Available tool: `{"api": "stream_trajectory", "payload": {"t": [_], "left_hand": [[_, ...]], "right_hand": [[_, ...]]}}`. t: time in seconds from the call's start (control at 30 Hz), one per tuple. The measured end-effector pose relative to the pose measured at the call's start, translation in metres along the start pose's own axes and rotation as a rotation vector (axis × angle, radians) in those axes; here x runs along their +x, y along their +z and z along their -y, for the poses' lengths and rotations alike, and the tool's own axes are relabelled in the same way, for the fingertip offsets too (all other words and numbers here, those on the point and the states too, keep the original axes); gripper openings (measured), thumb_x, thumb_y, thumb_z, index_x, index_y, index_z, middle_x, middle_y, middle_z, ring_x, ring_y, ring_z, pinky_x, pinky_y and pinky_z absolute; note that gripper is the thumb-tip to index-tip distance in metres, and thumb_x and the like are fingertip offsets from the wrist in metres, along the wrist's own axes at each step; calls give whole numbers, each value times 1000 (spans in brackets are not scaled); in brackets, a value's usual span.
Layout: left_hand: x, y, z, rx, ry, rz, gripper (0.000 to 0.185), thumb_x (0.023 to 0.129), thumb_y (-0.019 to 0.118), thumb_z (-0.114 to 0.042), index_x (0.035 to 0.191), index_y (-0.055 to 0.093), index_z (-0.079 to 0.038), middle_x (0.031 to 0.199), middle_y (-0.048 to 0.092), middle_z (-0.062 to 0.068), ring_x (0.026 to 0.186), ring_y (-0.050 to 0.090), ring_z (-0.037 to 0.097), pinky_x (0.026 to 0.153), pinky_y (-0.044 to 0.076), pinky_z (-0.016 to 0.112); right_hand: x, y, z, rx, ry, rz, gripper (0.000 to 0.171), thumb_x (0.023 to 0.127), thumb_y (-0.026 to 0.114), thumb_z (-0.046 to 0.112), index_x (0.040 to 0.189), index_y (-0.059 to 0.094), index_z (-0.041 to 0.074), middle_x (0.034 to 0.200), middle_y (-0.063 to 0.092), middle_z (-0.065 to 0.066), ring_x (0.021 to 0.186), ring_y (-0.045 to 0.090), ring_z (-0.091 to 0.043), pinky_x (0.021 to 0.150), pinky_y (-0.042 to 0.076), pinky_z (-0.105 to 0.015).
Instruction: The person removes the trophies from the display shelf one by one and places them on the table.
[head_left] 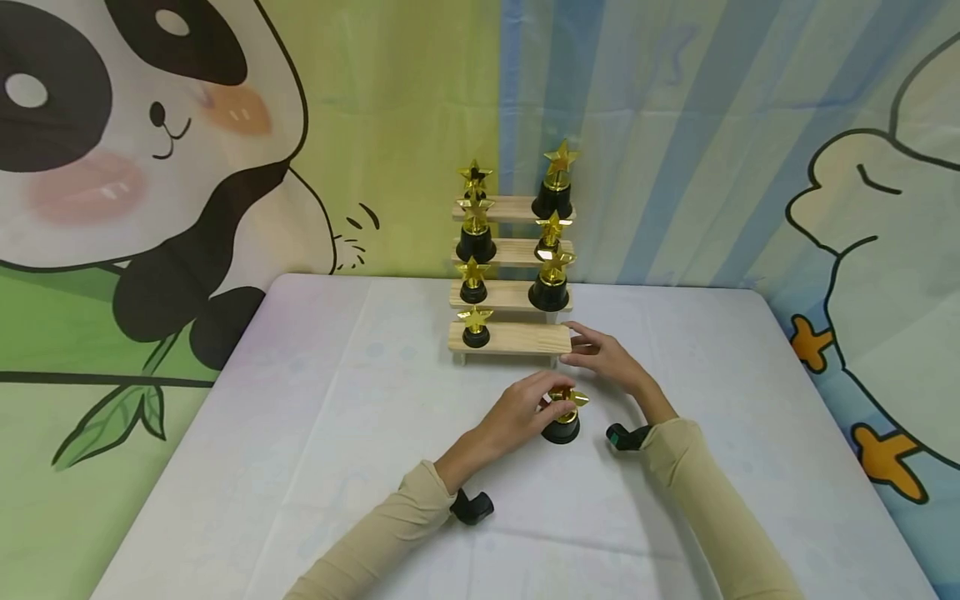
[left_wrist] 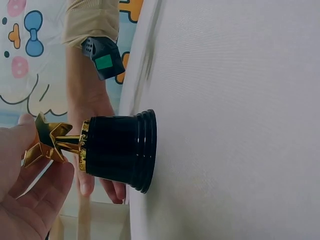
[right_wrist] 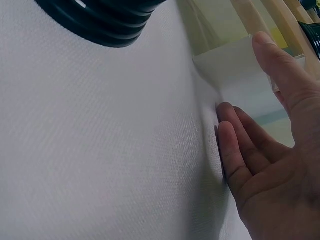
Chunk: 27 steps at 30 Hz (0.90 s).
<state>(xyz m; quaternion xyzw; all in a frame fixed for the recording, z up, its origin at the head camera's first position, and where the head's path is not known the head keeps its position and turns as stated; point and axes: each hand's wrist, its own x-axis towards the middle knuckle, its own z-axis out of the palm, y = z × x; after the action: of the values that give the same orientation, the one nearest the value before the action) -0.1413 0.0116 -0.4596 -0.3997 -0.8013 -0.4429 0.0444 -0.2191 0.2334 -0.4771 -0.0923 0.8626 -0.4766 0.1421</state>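
A small trophy (head_left: 562,419) with a gold star (left_wrist: 46,142) and a black round base (left_wrist: 120,150) stands upright on the white table (head_left: 360,433). My left hand (head_left: 546,402) pinches the star from the left, thumb on one side and fingers on the other. My right hand (head_left: 592,350) lies just beyond the trophy, fingers straight and relaxed, their tips (right_wrist: 226,132) touching the tablecloth by the right end of the lowest wooden step (head_left: 525,338). It holds nothing.
A stepped wooden shelf (head_left: 517,250) stands at the back middle of the table and carries several star trophies, one (head_left: 476,326) on the left of the lowest step. Cartoon backdrops hang behind. The table edges lie far left and right.
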Motion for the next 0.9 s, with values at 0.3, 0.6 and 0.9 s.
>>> {"api": "stream_trajectory", "payload": {"t": [0.3,0.6,0.9], "left_hand": [[-1,1,3,-35,-71,46,30,94,64,-25,117,61,-7,105,68,2,91,65,9,77,53,13],[-4,2,3,1,-66,72,32,94,64,-22,122,59,-7,109,66,4,94,64,11,80,56,22],[0,-26,-2,9,-153,10,50,95,62,-37,136,51,-11,119,65,3,109,61,13,82,55,20]], "right_hand": [[-1,0,2,3,17,22,75,91,68,34,153,30,19,140,50,-28,124,55,-42,100,48,-55],[-11,1,20,3,19,43,73,93,66,26,153,28,10,138,49,-33,122,54,-45,99,48,-56],[5,0,-4,1,7,25,76,91,68,35,154,28,20,140,50,-27,124,55,-41,102,46,-56]]}}
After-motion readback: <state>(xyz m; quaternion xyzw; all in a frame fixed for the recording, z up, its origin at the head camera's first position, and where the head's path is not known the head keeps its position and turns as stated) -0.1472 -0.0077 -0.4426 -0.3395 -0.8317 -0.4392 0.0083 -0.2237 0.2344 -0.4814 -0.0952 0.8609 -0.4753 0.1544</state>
